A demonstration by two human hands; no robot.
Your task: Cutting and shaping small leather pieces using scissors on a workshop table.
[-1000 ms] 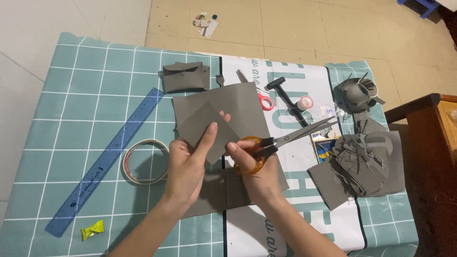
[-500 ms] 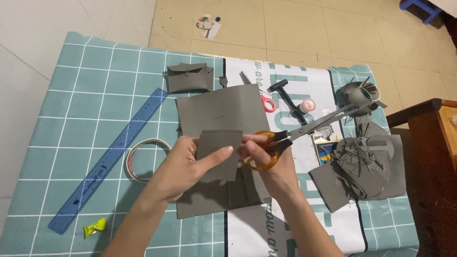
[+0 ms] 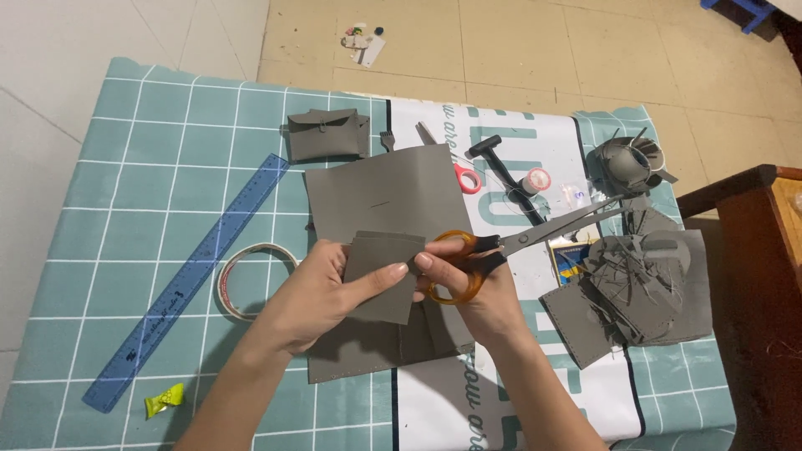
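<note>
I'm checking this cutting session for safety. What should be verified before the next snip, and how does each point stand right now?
1. Left hand grips the small grey piece between thumb and fingers: ok.
2. Right hand holds the orange-handled scissors through the loops: ok.
3. Blades point away from both hands, toward the pile of grey scraps: ok.
4. Blades engaged on the piece: not ok, the blades lie to the right of it.
5. A marked cut line on the piece: cannot tell.
6. Blue ruler and tape roll lie left of the hands, out of the blades' way: ok.
</note>
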